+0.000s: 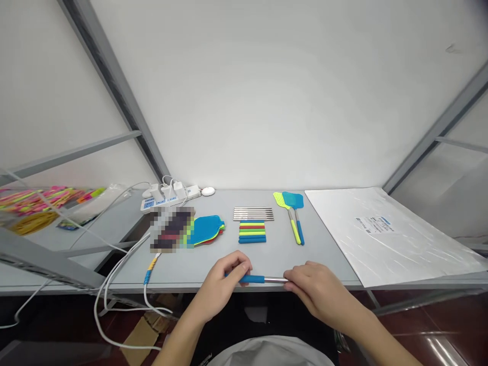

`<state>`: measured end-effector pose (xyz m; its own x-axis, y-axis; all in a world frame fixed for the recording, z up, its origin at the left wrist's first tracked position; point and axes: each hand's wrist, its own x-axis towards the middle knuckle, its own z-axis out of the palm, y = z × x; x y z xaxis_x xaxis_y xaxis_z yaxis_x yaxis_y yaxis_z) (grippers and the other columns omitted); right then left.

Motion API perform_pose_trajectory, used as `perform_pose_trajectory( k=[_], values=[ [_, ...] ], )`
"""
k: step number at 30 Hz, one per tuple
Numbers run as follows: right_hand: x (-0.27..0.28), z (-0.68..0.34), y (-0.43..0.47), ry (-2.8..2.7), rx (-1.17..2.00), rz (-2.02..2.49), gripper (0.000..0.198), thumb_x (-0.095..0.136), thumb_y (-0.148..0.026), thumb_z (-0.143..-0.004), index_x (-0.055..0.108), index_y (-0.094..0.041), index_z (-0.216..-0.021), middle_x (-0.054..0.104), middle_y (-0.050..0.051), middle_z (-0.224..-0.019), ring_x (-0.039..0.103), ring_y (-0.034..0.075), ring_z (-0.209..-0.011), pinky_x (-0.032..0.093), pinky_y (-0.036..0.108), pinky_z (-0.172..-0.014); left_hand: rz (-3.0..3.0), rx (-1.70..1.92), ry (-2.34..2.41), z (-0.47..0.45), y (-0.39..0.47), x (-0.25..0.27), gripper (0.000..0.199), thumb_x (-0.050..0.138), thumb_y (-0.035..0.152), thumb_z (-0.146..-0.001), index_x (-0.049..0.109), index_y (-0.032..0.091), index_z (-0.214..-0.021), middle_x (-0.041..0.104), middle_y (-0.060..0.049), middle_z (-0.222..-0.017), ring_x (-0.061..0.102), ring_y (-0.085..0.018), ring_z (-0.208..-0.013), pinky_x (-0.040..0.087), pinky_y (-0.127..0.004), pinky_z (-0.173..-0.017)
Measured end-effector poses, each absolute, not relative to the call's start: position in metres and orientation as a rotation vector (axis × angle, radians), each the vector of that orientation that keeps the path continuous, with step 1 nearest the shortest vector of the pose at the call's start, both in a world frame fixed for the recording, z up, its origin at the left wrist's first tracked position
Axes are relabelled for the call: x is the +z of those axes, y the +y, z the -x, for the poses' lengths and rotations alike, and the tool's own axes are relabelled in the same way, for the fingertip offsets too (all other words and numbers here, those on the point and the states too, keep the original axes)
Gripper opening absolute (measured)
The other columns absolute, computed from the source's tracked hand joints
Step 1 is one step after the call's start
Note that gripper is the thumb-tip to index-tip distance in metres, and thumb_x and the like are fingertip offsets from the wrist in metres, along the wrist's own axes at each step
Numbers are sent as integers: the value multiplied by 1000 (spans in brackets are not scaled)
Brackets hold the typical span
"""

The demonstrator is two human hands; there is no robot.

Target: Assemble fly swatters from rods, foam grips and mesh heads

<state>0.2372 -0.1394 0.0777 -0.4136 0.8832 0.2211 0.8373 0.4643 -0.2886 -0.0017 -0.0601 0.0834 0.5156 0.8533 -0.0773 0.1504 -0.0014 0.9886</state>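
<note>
Close to the shelf's front edge, my left hand (227,277) is closed around a blue handle grip (253,279). A silver metal rod (275,279) runs out of that grip, and the fingers of my right hand (314,287) are closed on its far end, which they hide. Beyond my hands lie several blue, yellow-green and red handle grips (252,234) in a row, with a row of bare metal rods (253,213) behind them. To their right are a yellow-green fly swatter (292,223) and a blue fly swatter (298,223), side by side. Stacked swatter heads (206,229) lie left, blue on top.
A white wrapped sheet (366,229) covers the right side of the grey shelf. At the back left stands a power strip (171,197) with plugged-in chargers. White cables (104,290) hang over the front edge. A pixelated patch hides something beside the swatter heads.
</note>
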Motion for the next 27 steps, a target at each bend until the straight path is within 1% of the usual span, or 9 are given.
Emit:
perform_pose_trajectory(
  k=[5, 8, 11, 13, 15, 18, 23, 25, 27],
  values=[
    [71, -237, -90, -2407, 145, 1382, 22, 38, -24, -100, 58, -20, -92, 61, 1, -71, 51, 16, -62, 31, 29, -60, -1287, 847, 919, -20, -28, 67, 39, 43, 45, -95, 60, 16, -74, 58, -1, -66, 58, -15, -60, 47, -27, -65],
    [74, -236, -60, -2447, 138, 1346, 24, 39, -24, -99, 57, -20, -85, 60, 1, -67, 50, 15, -58, 29, 29, -58, -1108, 847, 910, -31, -12, 52, 41, 46, 49, -92, 61, 15, -74, 55, 0, -58, 56, -15, -51, 48, -27, -52],
    [77, -232, -38, -2498, 154, 1331, 26, 39, -25, -99, 56, -20, -80, 59, 0, -65, 49, 15, -56, 27, 29, -57, -982, 879, 964, -34, -2, 41, 44, 46, 54, -90, 60, 16, -74, 50, 2, -56, 50, -13, -40, 41, -24, -37],
    [77, -229, -26, -2529, 151, 1301, 27, 39, -27, -100, 56, -20, -79, 59, 0, -66, 48, 15, -55, 27, 29, -57, -992, 877, 1034, -29, 3, 38, 46, 44, 56, -90, 61, 16, -74, 50, 3, -57, 45, -11, -37, 35, -23, -35],
    [76, -226, -15, -2562, 154, 1243, 27, 39, -27, -100, 56, -20, -80, 59, -1, -66, 47, 14, -55, 27, 30, -57, -1114, 797, 1097, -17, 5, 40, 47, 45, 55, -91, 61, 16, -70, 53, 1, -59, 45, -10, -41, 34, -22, -40],
    [74, -215, 1, -2626, 163, 1101, 27, 41, -28, -101, 58, -20, -82, 58, -2, -65, 47, 13, -56, 29, 30, -60, -1389, 589, 1112, 9, 1, 51, 44, 45, 48, -93, 61, 17, -66, 59, -1, -66, 51, -13, -58, 37, -22, -54],
    [75, -167, 31, -2770, 99, 823, 23, 45, -29, -99, 60, -22, -83, 60, 0, -69, 53, 17, -71, 36, 36, -78, -1548, 534, 1185, 50, -15, 57, 26, 50, 43, -92, 64, 23, -82, 63, -1, -76, 54, -18, -71, 38, -24, -64],
    [79, -145, 45, -2742, 147, 797, 18, 51, -36, -96, 63, -23, -98, 66, 3, -85, 56, 20, -85, 37, 39, -87, -1478, 630, 1265, 60, -21, 48, 23, 52, 44, -91, 63, 23, -89, 64, -2, -81, 55, -19, -77, 39, -25, -69],
    [82, -127, 61, -2648, 207, 862, 38, 55, -47, -92, 57, -24, -123, 65, 9, -112, 55, 23, -105, 38, 42, -94, -1298, 773, 1307, 68, -24, 34, 26, 53, 48, -89, 61, 22, -91, 60, -1, -78, 52, -17, -74, 39, -24, -66]
  ],
)
